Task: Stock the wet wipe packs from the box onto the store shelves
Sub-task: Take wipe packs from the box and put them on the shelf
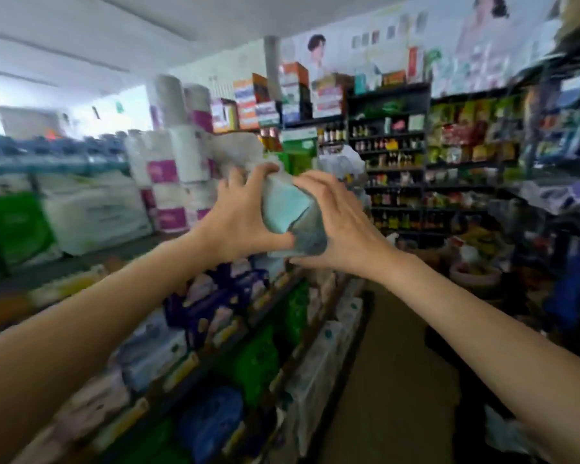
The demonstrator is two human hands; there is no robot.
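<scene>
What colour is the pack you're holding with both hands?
The wet wipe pack is pale blue-green, greyer at its lower end, seen in the head view.

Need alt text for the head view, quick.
Both hands, left hand and right hand, grip a pale blue wet wipe pack held up above a blurred store shelf of packaged goods in an aisle.

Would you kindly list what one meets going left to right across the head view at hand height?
Green packs → toilet roll stack → left hand → wet wipe pack → right hand → bottle shelves → snack shelves.
</scene>
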